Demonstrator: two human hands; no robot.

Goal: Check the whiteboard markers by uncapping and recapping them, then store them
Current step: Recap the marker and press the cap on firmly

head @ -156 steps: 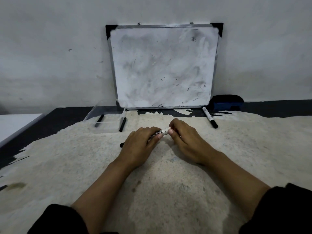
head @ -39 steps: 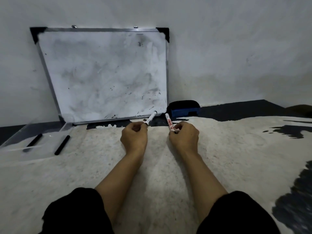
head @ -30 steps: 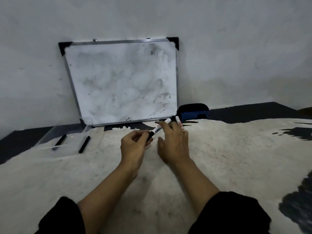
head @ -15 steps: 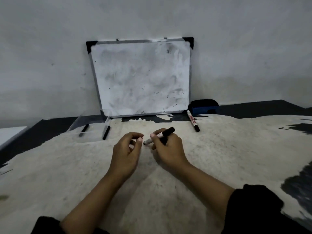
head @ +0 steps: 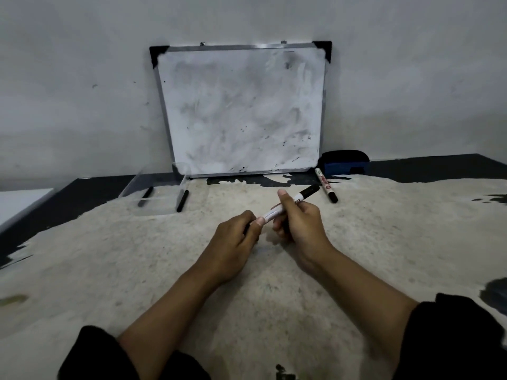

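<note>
A white whiteboard marker with a black cap point(head: 290, 203) is held slanted above the table, cap end up and to the right. My right hand point(head: 299, 223) grips its upper barrel near the cap, thumb raised. My left hand point(head: 237, 238) pinches its lower end, which is hidden in my fingers. A second white marker point(head: 325, 184) lies on the table to the right, close to the board. Two black markers point(head: 145, 196) point(head: 182, 200) lie in and beside a clear tray point(head: 131, 185) at the left.
A smudged whiteboard point(head: 241, 111) leans on the wall at the back. A dark blue eraser point(head: 344, 165) sits at its right corner. The table point(head: 247, 311) has a worn pale surface with black edges.
My left hand has closed onto the lower end of the marker that my right hand holds. The second marker stays lying by the board. The view has shifted right.
</note>
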